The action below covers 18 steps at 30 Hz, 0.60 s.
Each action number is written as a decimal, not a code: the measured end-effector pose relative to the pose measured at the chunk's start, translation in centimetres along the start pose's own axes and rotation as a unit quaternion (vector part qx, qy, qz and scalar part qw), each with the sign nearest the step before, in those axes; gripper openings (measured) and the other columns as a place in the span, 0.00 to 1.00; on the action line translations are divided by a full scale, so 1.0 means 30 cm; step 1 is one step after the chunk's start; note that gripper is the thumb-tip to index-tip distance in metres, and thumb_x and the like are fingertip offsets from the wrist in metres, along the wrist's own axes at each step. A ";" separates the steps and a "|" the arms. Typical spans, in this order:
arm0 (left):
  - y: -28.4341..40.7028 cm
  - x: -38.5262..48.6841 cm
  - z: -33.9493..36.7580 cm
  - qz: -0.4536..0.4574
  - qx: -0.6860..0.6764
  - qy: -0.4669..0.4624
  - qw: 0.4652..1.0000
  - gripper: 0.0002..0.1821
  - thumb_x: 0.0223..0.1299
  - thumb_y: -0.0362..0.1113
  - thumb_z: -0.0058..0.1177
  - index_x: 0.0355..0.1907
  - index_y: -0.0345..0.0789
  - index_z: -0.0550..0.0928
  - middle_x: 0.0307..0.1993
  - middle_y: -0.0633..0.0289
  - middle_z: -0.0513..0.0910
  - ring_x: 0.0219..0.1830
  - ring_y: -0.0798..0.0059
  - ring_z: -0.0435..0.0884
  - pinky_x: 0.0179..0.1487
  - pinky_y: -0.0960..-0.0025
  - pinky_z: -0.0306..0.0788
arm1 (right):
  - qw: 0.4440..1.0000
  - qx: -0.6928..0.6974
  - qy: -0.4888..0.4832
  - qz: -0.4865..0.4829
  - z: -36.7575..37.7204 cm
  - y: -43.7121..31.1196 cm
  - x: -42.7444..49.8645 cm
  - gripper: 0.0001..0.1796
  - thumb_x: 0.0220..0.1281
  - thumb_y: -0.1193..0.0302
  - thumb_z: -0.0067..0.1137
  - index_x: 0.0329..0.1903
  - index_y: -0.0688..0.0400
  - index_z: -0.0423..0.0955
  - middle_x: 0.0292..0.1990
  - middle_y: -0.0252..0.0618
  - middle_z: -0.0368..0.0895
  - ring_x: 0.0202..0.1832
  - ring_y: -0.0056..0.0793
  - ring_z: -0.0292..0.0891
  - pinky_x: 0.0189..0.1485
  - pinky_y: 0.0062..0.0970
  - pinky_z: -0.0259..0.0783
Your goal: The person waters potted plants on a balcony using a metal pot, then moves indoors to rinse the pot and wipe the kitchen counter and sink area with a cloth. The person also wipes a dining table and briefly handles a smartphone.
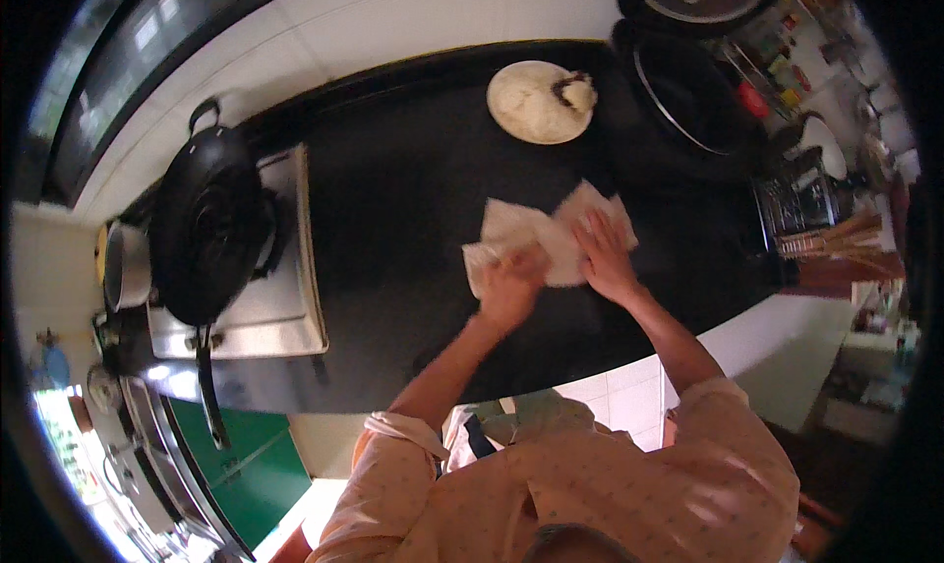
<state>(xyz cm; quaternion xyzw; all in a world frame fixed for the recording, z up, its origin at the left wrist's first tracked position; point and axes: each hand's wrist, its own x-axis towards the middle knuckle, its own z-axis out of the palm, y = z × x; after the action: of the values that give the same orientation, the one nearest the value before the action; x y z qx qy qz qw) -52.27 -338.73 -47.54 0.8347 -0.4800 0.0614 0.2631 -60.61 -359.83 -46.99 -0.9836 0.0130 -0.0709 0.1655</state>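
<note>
A pale cloth or paper towel (pixel 510 222) with uneven corners lies spread on the black countertop (pixel 391 216). My left hand (pixel 520 279) is on its left part, fingers curled into the material and somewhat blurred. On the right part rests my right hand (pixel 606 253), palm down with the fingers stretched out. Behind the cloth sits a round pale dish (pixel 535 104) with whitish contents. A dark curved piece (pixel 568 89) and a pale lump (pixel 582 95) are at the dish's right side; what they are is unclear.
At left, a black wok (pixel 206 224) stands on a steel gas stove (pixel 291 297), its long handle (pixel 210 393) jutting past the counter edge. A pale pot (pixel 129 268) is beside it. At back right is a dark lidded cooker (pixel 686 98); nearby, a rack (pixel 800 201) holds wooden utensils (pixel 833 242).
</note>
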 end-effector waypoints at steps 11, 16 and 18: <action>0.155 -0.651 -0.247 -0.100 -0.047 -0.033 0.993 0.23 0.50 0.33 0.54 0.53 0.49 0.80 0.57 0.65 0.76 0.59 0.67 0.71 0.60 0.55 0.60 | 0.965 0.050 -0.168 -0.193 0.069 -0.429 -0.250 0.32 0.48 0.58 0.65 0.57 0.55 0.68 0.70 0.58 0.42 0.72 0.59 0.34 0.65 0.69 0.33; -0.019 -0.921 -0.433 -0.198 0.055 0.003 0.979 0.24 0.45 0.33 0.57 0.50 0.52 0.82 0.58 0.70 0.75 0.59 0.69 0.69 0.59 0.54 0.59 | 0.946 0.040 -0.138 -0.292 0.254 -0.788 -0.115 0.32 0.54 0.54 0.59 0.59 0.55 0.67 0.68 0.58 0.46 0.71 0.58 0.39 0.64 0.68 0.36; -0.105 -1.029 -0.517 -0.236 0.091 0.013 0.967 0.22 0.48 0.37 0.58 0.50 0.54 0.82 0.60 0.73 0.73 0.60 0.69 0.68 0.60 0.54 0.57 | 0.938 0.031 -0.124 -0.321 0.336 -0.950 -0.059 0.32 0.54 0.53 0.59 0.59 0.55 0.66 0.68 0.59 0.47 0.70 0.58 0.40 0.64 0.68 0.37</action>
<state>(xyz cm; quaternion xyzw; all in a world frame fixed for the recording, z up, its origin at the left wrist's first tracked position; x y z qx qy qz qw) -63.72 -306.02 -46.44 0.9438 -0.2586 0.0516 0.1992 -60.84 -329.55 -47.31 -0.9307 -0.3264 0.0022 0.1651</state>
